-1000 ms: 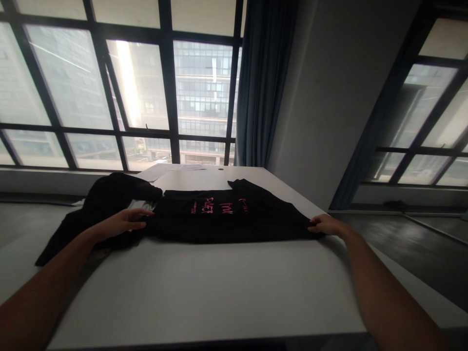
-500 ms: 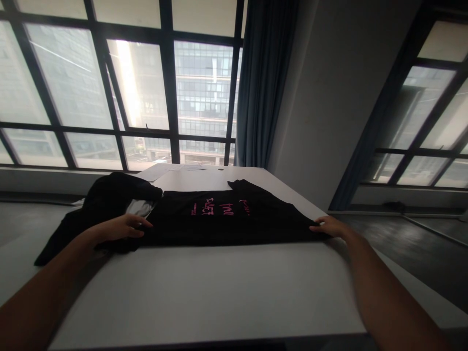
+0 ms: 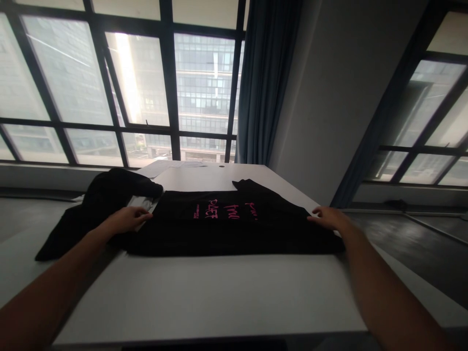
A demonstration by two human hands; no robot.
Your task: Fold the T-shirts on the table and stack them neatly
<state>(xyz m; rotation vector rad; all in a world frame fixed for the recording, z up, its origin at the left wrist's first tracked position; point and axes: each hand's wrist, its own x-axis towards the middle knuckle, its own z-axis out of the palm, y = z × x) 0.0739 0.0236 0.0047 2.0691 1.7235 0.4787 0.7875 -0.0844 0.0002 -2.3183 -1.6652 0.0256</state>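
A black T-shirt (image 3: pixel 234 239) with pink lettering lies sideways and spread out across the white table (image 3: pixel 212 292). My left hand (image 3: pixel 127 220) pinches the cloth at its left end between thumb and fingers. At the right end, my right hand (image 3: pixel 329 218) has thumb and forefinger closed on the fabric near the shoulder side. The front part of the shirt lies flat toward me, below both hands. One sleeve (image 3: pixel 246 184) points to the far side. The fingertips' exact grip is partly lost in the dark cloth.
Left of the shirt is a heap of black clothing (image 3: pixel 106 195), with something whitish (image 3: pixel 141 201) beside it. Sheets of paper (image 3: pixel 157 168) lie at the table's far end. Beyond stand windows, a blue curtain (image 3: pixel 261 87) and a grey pillar (image 3: pixel 310 97).
Both hands have moved slightly away from me, the left also a little to the right. The shirt's near edge now reaches closer to me, showing more black cloth below the hands.
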